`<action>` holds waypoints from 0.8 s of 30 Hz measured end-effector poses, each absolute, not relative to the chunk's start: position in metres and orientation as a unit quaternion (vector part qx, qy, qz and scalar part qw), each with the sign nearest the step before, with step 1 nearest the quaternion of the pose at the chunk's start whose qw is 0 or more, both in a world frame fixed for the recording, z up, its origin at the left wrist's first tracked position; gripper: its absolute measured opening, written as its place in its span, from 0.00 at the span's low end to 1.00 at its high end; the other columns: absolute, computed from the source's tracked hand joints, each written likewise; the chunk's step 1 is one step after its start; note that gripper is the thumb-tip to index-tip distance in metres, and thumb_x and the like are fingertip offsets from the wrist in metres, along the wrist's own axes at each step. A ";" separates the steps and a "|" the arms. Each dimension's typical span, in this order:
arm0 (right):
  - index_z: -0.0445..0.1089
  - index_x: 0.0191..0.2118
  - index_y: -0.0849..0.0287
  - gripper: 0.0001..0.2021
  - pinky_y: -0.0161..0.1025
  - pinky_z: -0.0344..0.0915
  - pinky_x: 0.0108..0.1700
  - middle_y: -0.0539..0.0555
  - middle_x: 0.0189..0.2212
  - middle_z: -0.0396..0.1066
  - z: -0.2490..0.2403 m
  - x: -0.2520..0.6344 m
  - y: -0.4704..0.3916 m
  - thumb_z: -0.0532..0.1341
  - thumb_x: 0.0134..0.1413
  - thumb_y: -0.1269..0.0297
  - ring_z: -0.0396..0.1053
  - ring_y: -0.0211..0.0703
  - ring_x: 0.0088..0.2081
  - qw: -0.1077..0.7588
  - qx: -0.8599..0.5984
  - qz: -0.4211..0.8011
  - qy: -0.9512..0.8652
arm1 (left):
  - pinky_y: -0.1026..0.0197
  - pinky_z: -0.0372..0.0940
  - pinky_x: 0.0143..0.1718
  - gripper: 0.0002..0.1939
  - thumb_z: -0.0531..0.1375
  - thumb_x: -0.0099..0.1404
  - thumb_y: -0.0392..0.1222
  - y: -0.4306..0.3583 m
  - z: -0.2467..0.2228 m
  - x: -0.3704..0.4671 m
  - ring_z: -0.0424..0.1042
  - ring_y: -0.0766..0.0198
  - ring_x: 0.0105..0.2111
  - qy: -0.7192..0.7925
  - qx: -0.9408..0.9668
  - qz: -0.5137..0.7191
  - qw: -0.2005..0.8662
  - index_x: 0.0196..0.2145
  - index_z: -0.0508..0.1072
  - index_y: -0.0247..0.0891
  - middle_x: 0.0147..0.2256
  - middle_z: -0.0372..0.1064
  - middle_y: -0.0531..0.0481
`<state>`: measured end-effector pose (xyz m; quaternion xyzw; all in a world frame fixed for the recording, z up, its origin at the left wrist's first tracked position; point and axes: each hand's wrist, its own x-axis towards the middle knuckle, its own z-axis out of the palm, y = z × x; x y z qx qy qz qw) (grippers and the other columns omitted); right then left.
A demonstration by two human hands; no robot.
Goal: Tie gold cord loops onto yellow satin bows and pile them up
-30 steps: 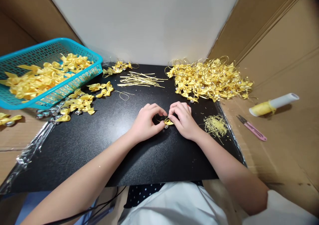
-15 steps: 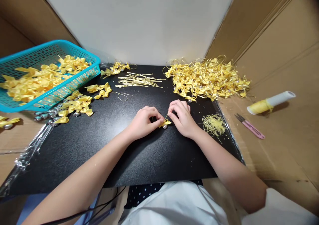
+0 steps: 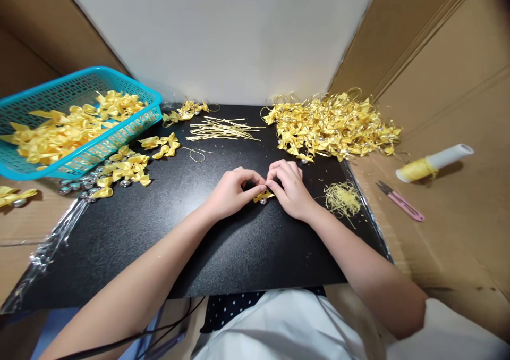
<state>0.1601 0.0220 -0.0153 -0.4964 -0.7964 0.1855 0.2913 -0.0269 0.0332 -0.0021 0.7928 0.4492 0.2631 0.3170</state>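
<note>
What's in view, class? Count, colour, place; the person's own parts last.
Tabletop: one, black, centre
Bow with bell: one, yellow and silver, mid-tabletop
Basket: one, teal, far left
Basket bows: many, yellow, inside basket
Loose bows: several, yellow, beside basket
Bells: many, silver, beside basket
Looped bows: many, yellow, back right; fewer, back left
Straight cords: one bundle, gold, back centre
Cord loop: one, gold, before bundle
Scraps: one tangle, yellow, tabletop right
Snips: one, pink, right of tabletop
Tube: one, white, yellow wrap, far right
Panel: one, white, behind
Cardboard: at least two, brown, either side
Cables: at least two, black, lower left
Clothing: two fabrics, white, dotted black, bottom
Left hand: one, bare, left of bow
Right hand: one, bare, right of bow
</note>
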 end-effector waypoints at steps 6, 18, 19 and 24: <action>0.65 0.34 0.55 0.06 0.46 0.53 0.50 0.54 0.44 0.68 -0.016 0.159 0.022 0.54 0.63 0.65 0.60 0.47 0.48 0.292 -0.492 0.181 -0.800 | 0.62 0.58 0.33 0.07 0.59 0.63 0.43 0.033 -0.001 -0.029 0.64 0.66 0.28 0.439 0.811 0.254 0.291 0.33 0.76 0.39 0.28 0.71 0.53; 0.65 0.34 0.55 0.06 0.45 0.53 0.49 0.53 0.44 0.68 -0.015 0.159 0.023 0.54 0.63 0.65 0.60 0.47 0.48 0.291 -0.502 0.176 -0.795 | 0.58 0.62 0.41 0.05 0.58 0.63 0.41 0.034 -0.002 -0.031 0.68 0.62 0.33 0.421 0.838 0.250 0.242 0.37 0.71 0.39 0.32 0.75 0.52; 0.65 0.35 0.55 0.06 0.45 0.53 0.49 0.53 0.44 0.68 -0.015 0.159 0.023 0.54 0.63 0.65 0.60 0.47 0.48 0.291 -0.502 0.176 -0.795 | 0.58 0.62 0.41 0.05 0.58 0.63 0.41 0.034 -0.002 -0.030 0.68 0.62 0.33 0.424 0.837 0.248 0.243 0.37 0.71 0.39 0.32 0.75 0.52; 0.65 0.34 0.55 0.06 0.46 0.53 0.50 0.53 0.45 0.68 -0.015 0.159 0.023 0.54 0.63 0.64 0.60 0.47 0.49 0.289 -0.504 0.178 -0.794 | 0.59 0.61 0.41 0.05 0.59 0.63 0.41 0.035 -0.005 -0.029 0.68 0.62 0.35 0.435 0.831 0.240 0.251 0.38 0.68 0.39 0.33 0.76 0.52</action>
